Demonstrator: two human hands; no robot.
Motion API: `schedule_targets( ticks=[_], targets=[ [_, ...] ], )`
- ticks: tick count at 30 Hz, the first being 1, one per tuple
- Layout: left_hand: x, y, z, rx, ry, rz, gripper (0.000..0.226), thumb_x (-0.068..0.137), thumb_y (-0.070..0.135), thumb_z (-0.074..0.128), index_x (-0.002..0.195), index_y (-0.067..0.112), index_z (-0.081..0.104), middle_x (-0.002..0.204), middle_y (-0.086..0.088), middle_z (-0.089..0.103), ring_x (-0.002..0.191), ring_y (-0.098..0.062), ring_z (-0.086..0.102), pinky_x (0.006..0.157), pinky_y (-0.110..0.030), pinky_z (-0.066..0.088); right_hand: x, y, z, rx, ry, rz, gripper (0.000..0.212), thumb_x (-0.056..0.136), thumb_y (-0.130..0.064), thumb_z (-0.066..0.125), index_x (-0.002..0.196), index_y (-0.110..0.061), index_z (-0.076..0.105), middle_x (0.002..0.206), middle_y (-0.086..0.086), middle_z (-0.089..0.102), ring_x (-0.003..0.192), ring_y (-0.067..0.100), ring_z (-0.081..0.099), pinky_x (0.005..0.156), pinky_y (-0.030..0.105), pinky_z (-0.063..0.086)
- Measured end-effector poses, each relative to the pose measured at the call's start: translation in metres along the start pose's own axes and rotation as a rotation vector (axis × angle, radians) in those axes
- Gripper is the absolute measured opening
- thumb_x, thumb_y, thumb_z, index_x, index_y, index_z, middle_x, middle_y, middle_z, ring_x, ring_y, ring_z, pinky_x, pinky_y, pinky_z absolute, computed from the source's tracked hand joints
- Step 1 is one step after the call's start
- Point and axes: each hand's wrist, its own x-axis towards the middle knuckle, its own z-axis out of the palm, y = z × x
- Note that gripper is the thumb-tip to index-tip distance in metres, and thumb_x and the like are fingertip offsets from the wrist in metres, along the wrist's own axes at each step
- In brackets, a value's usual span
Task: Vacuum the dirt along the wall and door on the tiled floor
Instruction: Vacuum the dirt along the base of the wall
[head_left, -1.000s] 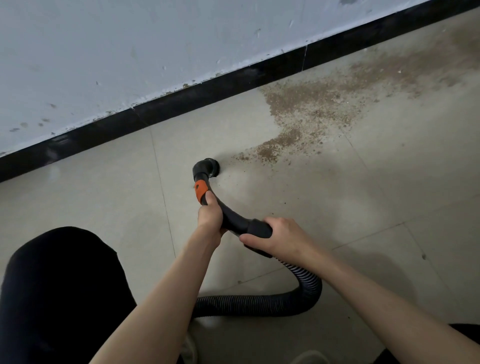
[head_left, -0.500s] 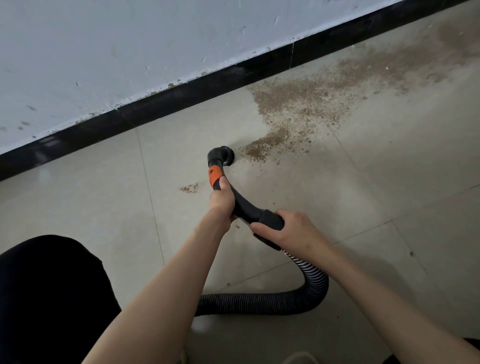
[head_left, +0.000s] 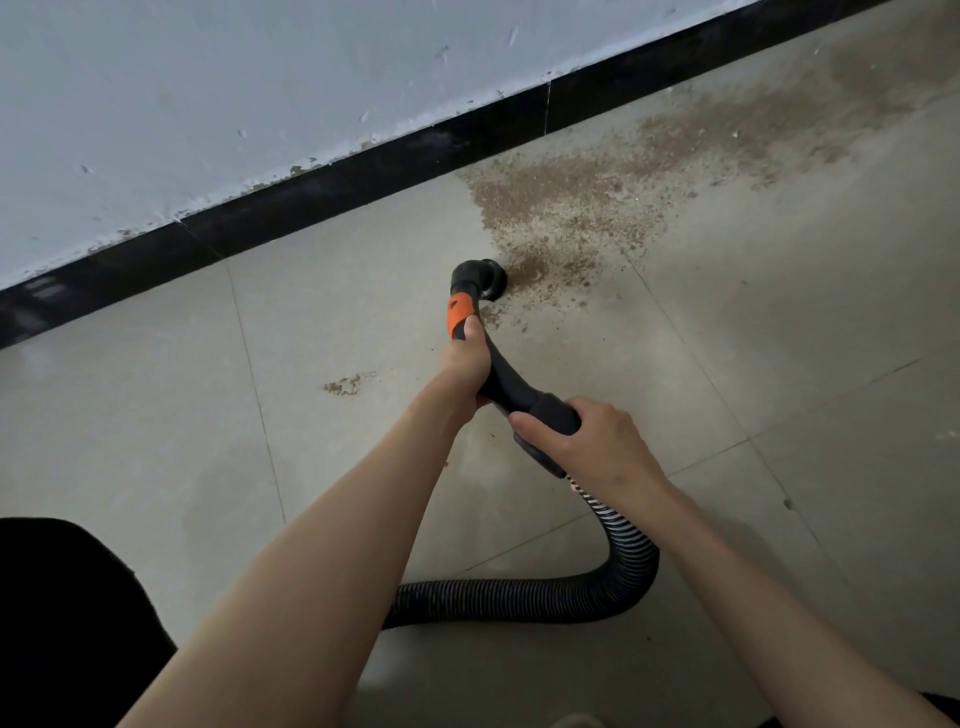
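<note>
A black vacuum hose handle (head_left: 511, 387) with an orange band ends in a round black nozzle (head_left: 480, 280) pressed to the tiled floor. My left hand (head_left: 465, 364) grips the handle just below the orange band. My right hand (head_left: 587, 441) grips the thick cuff where the ribbed hose (head_left: 628, 561) joins. The nozzle touches the near left edge of a wide patch of brown dirt (head_left: 566, 208) that spreads right along the wall. A small separate dirt clump (head_left: 343, 385) lies left of my left forearm.
A white scuffed wall (head_left: 208, 104) with a black baseboard (head_left: 363, 182) runs diagonally across the top. The ribbed hose loops on the floor under my arms. A dark clothed knee (head_left: 67, 623) fills the lower left corner.
The nozzle has slid right into the edge of the dirt patch, and both hands moved with it. A small dirt clump has come into sight on the left.
</note>
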Motion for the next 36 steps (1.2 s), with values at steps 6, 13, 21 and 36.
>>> schedule_targets(
  ticks=[6, 13, 21, 36],
  targets=[
    [0.005, 0.001, 0.0, 0.027, 0.009, 0.025, 0.056, 0.1, 0.047, 0.028, 0.131, 0.002, 0.039, 0.119, -0.015, 0.054, 0.11, -0.032, 0.056, 0.082, -0.04, 0.05, 0.004, 0.0, 0.005, 0.014, -0.003, 0.008, 0.052, 0.068, -0.074, 0.056, 0.072, -0.022, 0.054, 0.069, -0.003, 0.06, 0.066, 0.016, 0.06, 0.058, 0.032, 0.046],
    [0.01, -0.003, -0.034, 0.07, 0.133, 0.06, 0.054, 0.099, 0.047, 0.027, 0.129, 0.003, 0.041, 0.111, -0.013, 0.054, 0.103, -0.031, 0.055, 0.079, -0.039, 0.049, 0.019, -0.004, 0.032, 0.083, -0.084, -0.076, 0.05, 0.077, -0.064, 0.066, 0.064, -0.019, 0.049, 0.057, -0.007, 0.051, 0.049, 0.006, 0.048, 0.047, 0.02, 0.035],
    [0.0, -0.028, -0.109, 0.004, 0.311, 0.015, 0.059, 0.099, 0.046, 0.029, 0.139, 0.003, 0.033, 0.129, -0.016, 0.049, 0.114, -0.034, 0.052, 0.079, -0.041, 0.051, 0.014, -0.033, 0.079, 0.193, -0.323, -0.089, 0.054, 0.072, -0.064, 0.068, 0.082, -0.011, 0.069, 0.069, -0.005, 0.07, 0.059, 0.005, 0.062, 0.058, 0.027, 0.051],
    [-0.035, -0.108, -0.151, -0.351, 0.375, -0.074, 0.062, 0.098, 0.049, 0.032, 0.141, 0.004, 0.03, 0.136, -0.012, 0.047, 0.121, -0.026, 0.049, 0.073, -0.031, 0.044, -0.023, -0.041, 0.09, -0.137, -0.482, -0.239, 0.045, 0.072, -0.069, 0.066, 0.069, -0.026, 0.053, 0.062, -0.012, 0.055, 0.049, -0.002, 0.05, 0.045, 0.014, 0.033]
  ],
)
